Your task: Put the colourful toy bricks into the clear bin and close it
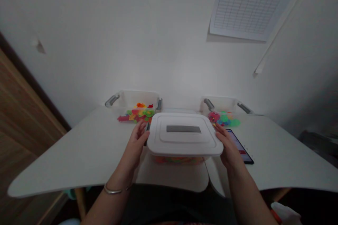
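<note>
A lidded plastic storage box (pixel 182 145) is at the middle of the table, near its front edge. Its white lid has a grey strip across the top and appears to sit on flat. Through the clear wall under the lid, orange and green pieces show. My left hand (pixel 137 139) is closed on the left side of the box, by a dark side clip. On the opposite side my right hand (pixel 227 146) grips it, thumb near the lid's edge. The far fingers of both hands are partly hidden. Whether the box touches the table I cannot tell.
Against the wall stand two open clear bins with grey handles, the left bin (pixel 137 96) and the right bin (pixel 224 102), holding colourful plastic pieces. A phone or tablet (pixel 241 147) lies right of my right hand. White tabletops (pixel 87 158) meet at a seam. A printed chart (pixel 243 7) hangs above.
</note>
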